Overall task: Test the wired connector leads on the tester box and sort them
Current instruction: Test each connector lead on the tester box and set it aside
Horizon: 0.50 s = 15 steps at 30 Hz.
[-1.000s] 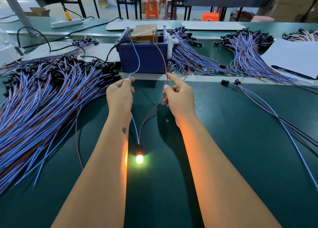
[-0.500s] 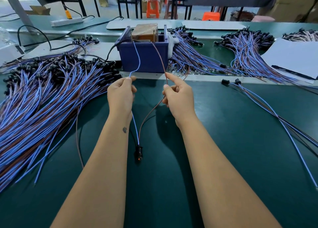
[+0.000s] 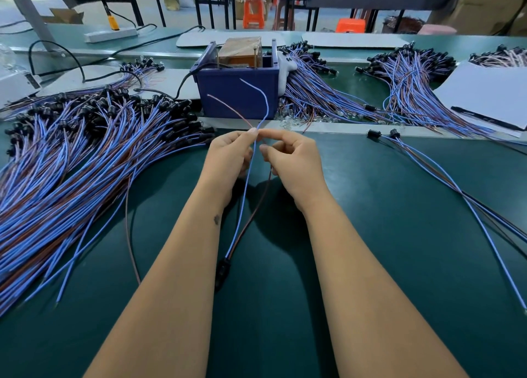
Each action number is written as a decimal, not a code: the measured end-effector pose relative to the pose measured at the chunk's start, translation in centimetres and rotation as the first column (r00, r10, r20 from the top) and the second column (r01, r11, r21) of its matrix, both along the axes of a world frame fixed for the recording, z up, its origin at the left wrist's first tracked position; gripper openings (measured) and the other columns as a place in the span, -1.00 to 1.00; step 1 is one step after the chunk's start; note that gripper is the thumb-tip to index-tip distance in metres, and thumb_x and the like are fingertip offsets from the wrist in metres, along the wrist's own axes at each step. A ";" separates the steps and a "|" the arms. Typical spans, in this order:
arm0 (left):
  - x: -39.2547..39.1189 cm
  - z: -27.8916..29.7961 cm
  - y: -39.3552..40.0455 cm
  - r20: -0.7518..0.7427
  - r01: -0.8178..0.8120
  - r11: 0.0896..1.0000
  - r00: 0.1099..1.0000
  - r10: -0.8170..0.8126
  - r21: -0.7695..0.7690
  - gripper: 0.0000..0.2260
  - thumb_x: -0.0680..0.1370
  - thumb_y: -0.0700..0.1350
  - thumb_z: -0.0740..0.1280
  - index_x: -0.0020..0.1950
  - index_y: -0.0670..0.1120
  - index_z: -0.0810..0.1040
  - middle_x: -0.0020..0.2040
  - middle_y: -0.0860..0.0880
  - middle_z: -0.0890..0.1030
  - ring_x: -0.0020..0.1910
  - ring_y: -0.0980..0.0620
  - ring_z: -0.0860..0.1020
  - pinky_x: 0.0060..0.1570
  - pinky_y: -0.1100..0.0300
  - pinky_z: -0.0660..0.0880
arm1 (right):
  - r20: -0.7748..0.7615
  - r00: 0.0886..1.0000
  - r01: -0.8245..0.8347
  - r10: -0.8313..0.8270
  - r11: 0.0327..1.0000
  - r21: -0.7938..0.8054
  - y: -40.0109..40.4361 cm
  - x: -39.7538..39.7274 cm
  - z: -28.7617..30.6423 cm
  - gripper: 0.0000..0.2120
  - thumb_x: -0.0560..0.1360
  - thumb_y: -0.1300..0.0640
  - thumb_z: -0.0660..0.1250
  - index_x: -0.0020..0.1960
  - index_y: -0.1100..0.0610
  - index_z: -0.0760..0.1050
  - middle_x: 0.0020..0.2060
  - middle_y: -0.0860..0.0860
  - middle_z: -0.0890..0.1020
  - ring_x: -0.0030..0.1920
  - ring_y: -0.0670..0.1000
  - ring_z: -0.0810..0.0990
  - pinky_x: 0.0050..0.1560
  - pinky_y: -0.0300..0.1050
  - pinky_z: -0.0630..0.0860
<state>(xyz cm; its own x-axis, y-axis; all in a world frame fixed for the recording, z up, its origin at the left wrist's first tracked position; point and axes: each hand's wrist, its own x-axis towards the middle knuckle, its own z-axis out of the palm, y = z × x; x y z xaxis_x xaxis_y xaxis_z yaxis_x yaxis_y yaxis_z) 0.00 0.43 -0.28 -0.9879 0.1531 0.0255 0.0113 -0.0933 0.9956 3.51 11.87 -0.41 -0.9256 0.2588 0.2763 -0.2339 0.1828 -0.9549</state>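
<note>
My left hand (image 3: 228,156) and my right hand (image 3: 293,161) meet at the fingertips in front of the blue tester box (image 3: 239,92). Between them they pinch one lead with a blue wire (image 3: 242,206) and a brown wire (image 3: 256,206). The wire tips stand free in front of the box, crossed, touching no pin. The lead's black connector (image 3: 222,269) hangs low between my forearms, unlit. A big heap of blue and brown leads (image 3: 71,155) lies to the left. A small group of leads (image 3: 445,178) lies to the right.
More lead bundles (image 3: 328,92) (image 3: 407,75) lie behind the grey divider strip. White paper with a pen (image 3: 490,92) sits at far right. A power strip (image 3: 111,34) and black cables are at the back left. A white device (image 3: 14,84) is at the left edge.
The connector's light went out. Both wire tips came off the tester box pins, and my hands moved together, bringing the blue and brown wires side by side.
</note>
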 end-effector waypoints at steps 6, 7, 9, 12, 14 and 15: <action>0.0 0.2 -0.2 0.024 -0.095 0.993 0.995 0.094 0.065 -0.81 0.59 -0.17 0.30 -0.23 -0.06 0.53 -0.51 0.11 0.44 -0.60 0.19 0.32 -0.57 0.38 0.24 | 0.141 0.982 -0.104 0.124 0.985 -0.138 0.4 0.2 0.1 -0.91 0.47 0.22 0.45 -0.08 0.11 0.56 -0.39 0.02 0.60 -0.51 -0.13 0.40 -0.49 -0.31 0.34; -0.1 0.3 -0.2 0.028 -0.139 0.986 0.990 0.137 0.090 -0.81 0.59 -0.19 0.30 -0.23 -0.06 0.52 -0.49 0.10 0.48 -0.59 0.18 0.34 -0.56 0.36 0.26 | 0.168 0.971 -0.147 0.171 0.978 -0.149 0.4 0.3 0.1 -0.93 0.47 0.20 0.46 -0.11 0.13 0.57 -0.41 0.02 0.59 -0.53 -0.12 0.39 -0.53 -0.32 0.31; -0.2 0.4 -0.3 0.037 -0.184 0.973 0.983 0.181 0.142 -0.82 0.60 -0.20 0.28 -0.20 -0.06 0.50 -0.46 0.10 0.54 -0.57 0.18 0.39 -0.53 0.36 0.28 | 0.209 0.948 -0.220 0.241 0.968 -0.121 0.5 0.4 0.1 -0.93 0.47 0.16 0.47 -0.13 0.14 0.60 -0.43 0.02 0.56 -0.54 -0.11 0.37 -0.55 -0.33 0.27; -0.2 0.5 -0.5 0.064 -0.157 0.969 0.987 0.147 0.191 -0.84 0.60 -0.20 0.29 -0.17 -0.05 0.49 -0.44 0.08 0.54 -0.54 0.17 0.41 -0.50 0.35 0.32 | 0.230 0.933 -0.259 0.276 0.960 -0.102 0.7 0.5 0.2 -0.96 0.48 0.19 0.45 -0.14 0.15 0.62 -0.47 0.01 0.52 -0.55 -0.14 0.34 -0.55 -0.36 0.27; -0.2 0.4 -0.3 0.076 -0.105 0.980 0.993 0.093 0.171 -0.89 0.59 -0.19 0.29 -0.13 -0.07 0.52 -0.46 0.08 0.48 -0.53 0.15 0.36 -0.48 0.32 0.30 | 0.245 0.929 -0.264 0.276 0.961 -0.082 0.7 0.5 0.2 -0.93 0.48 0.20 0.45 -0.18 0.15 0.62 -0.49 -0.01 0.50 -0.56 -0.14 0.33 -0.54 -0.37 0.27; -0.2 0.4 -0.2 0.075 -0.078 0.987 0.995 0.068 0.138 -0.92 0.59 -0.17 0.29 -0.10 -0.09 0.54 -0.48 0.08 0.42 -0.54 0.14 0.30 -0.48 0.30 0.26 | 0.252 0.930 -0.258 0.266 0.964 -0.066 0.6 0.5 0.2 -0.91 0.48 0.20 0.45 -0.20 0.15 0.61 -0.50 -0.01 0.49 -0.56 -0.14 0.32 -0.54 -0.36 0.26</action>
<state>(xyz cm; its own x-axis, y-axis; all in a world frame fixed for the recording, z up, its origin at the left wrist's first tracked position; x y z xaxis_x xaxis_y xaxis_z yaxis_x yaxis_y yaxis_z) -0.16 0.22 0.13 -0.9963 0.0807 -0.0282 -0.0464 -0.2336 0.9712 4.00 12.47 -0.22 -0.9999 0.0023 0.0163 -0.0160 0.1173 -0.9930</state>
